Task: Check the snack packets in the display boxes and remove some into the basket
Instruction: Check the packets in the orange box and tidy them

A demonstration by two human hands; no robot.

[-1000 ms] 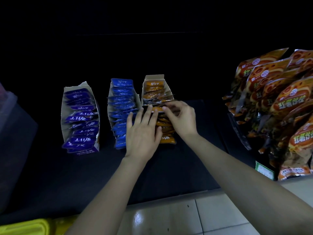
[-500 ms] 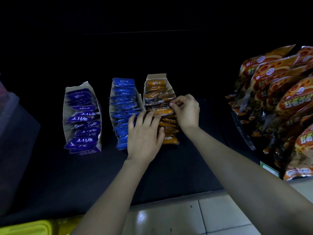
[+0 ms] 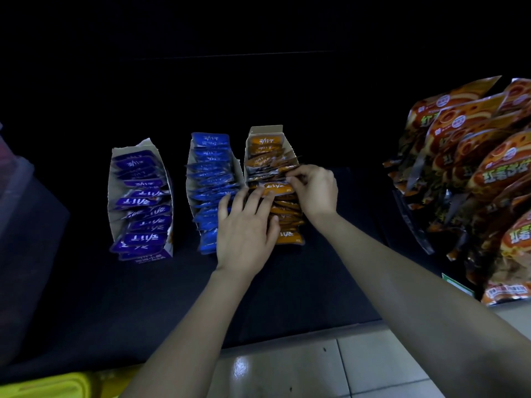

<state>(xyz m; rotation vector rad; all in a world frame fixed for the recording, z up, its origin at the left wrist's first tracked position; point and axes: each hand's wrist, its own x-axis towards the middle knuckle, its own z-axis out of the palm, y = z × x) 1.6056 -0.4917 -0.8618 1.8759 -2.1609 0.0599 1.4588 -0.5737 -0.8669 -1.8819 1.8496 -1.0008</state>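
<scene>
The open cardboard display box of orange snack packets stands on the dark shelf, at twelve o'clock from the person. The left hand lies flat with straight fingers on its near packets. The right hand, at two o'clock of the left, pinches one raised orange packet. The yellow plastic basket is at seven o'clock.

Bare left hand, bare right hand. Nails short and plain where visible. Left forearm and right forearm uncovered along whole visible length, up to frame edge. Light dim; finer surface detail unreadable.
</scene>
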